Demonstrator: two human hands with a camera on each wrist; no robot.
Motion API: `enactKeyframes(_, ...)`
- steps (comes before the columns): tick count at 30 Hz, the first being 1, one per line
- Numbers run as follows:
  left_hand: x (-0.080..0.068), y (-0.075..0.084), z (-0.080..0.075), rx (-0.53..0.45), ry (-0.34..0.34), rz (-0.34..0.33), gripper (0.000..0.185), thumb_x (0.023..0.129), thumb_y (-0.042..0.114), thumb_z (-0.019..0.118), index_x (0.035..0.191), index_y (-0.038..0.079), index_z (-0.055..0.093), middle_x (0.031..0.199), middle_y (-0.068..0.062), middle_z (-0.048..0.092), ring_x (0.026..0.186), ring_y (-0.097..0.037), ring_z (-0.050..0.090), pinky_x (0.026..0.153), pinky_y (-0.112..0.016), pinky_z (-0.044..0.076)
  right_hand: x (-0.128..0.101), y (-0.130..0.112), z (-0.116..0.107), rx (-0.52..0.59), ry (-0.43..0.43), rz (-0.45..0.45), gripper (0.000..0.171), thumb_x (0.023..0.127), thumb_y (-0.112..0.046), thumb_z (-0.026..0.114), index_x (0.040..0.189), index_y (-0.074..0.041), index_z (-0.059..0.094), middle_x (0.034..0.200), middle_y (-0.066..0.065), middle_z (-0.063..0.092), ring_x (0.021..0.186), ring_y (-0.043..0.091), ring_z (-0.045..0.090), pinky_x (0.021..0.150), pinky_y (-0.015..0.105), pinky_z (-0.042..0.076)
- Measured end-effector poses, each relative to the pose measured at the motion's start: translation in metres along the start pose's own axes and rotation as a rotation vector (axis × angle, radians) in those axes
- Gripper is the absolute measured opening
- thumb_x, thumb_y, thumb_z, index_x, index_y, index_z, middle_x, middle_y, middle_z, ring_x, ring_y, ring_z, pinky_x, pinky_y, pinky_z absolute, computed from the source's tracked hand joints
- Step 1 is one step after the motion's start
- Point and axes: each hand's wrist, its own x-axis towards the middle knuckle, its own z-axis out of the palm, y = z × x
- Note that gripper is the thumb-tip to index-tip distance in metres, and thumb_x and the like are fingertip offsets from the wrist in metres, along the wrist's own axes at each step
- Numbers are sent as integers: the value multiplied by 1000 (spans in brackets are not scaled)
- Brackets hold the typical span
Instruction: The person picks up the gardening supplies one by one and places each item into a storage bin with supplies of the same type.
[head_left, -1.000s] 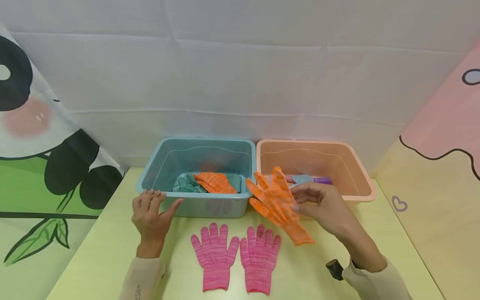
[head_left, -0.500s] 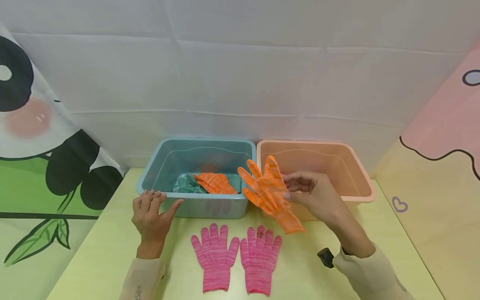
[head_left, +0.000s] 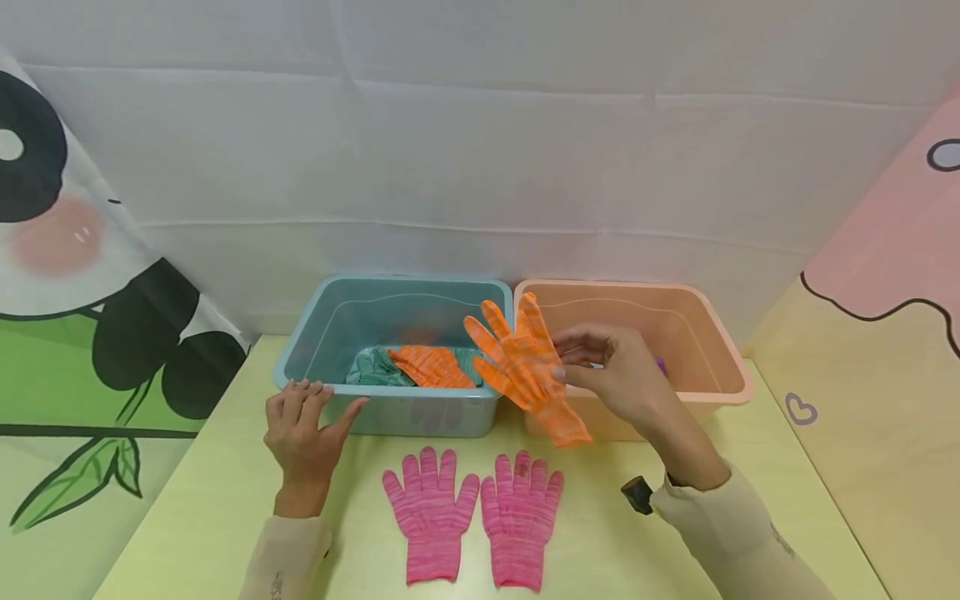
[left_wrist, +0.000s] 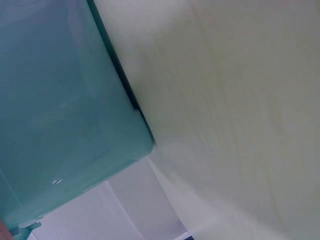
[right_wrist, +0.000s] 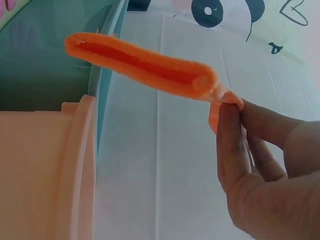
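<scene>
My right hand pinches an orange knit glove by its side edge, between thumb and fingers. The glove hangs above the front rims where the two bins meet, fingers pointing up and left. In the right wrist view its cuff opening faces the camera. My left hand rests its fingertips on the front rim of the blue bin, thumb stretched out along it. Inside that bin lie a crumpled orange glove and green fabric. The left wrist view shows only the bin's wall and the table.
Two pink knit gloves lie flat side by side on the pale yellow table, near its front. A peach bin stands right of the blue one, with something purple inside, mostly hidden by my right hand. A white cloth backdrop rises behind.
My right hand has carried the orange glove up and to the left, from over the peach bin's front toward the blue bin. The left hand has stayed on the rim.
</scene>
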Motion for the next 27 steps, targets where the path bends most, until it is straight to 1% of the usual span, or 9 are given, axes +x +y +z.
enactKeyframes(8, 1, 1, -1, -3, -15, -7, 74, 91, 70, 69, 94, -4, 78, 92, -21, 74, 87, -43, 65, 69, -68, 59, 14, -1, 4, -24, 5, 8, 31, 92, 0, 80, 122, 2, 73, 111, 14, 78, 100, 22, 75, 80, 25, 60)
enactKeyframes(13, 2, 1, -2, -5, -22, -9, 74, 91, 69, 69, 94, -4, 78, 92, -21, 74, 87, -43, 65, 70, -68, 59, 22, -2, 7, 15, -3, 8, 33, 91, 5, 78, 123, 4, 72, 114, 17, 76, 101, 24, 75, 85, 25, 62)
enactKeyframes(16, 3, 2, -2, -3, -23, -7, 74, 92, 69, 69, 94, -4, 78, 92, -21, 74, 87, -43, 65, 71, -67, 60, 26, -3, 9, 34, -3, -10, 34, 91, 8, 77, 124, 6, 71, 115, 20, 76, 100, 24, 76, 85, 27, 62)
enactKeyframes(20, 2, 1, -2, -3, -19, -7, 73, 91, 69, 70, 94, -4, 78, 91, -20, 74, 87, -43, 65, 77, -64, 61, 32, -3, 12, 31, 2, -26, 35, 91, 8, 76, 126, 6, 71, 115, 21, 76, 101, 26, 75, 85, 26, 62)
enactKeyframes(24, 1, 1, -1, -6, -8, -9, 72, 90, 68, 72, 93, -4, 78, 91, -21, 74, 87, -44, 65, 86, -58, 62, 37, -6, 14, 11, 3, 1, 35, 93, 4, 76, 127, 3, 71, 116, 18, 76, 103, 27, 75, 82, 26, 60)
enactKeyframes(27, 0, 0, -1, -8, -5, -12, 72, 90, 68, 72, 93, -4, 78, 91, -21, 74, 86, -44, 64, 85, -58, 62, 41, -8, 15, -16, 3, 34, 34, 94, 0, 77, 128, -1, 72, 117, 15, 76, 104, 24, 74, 77, 27, 58)
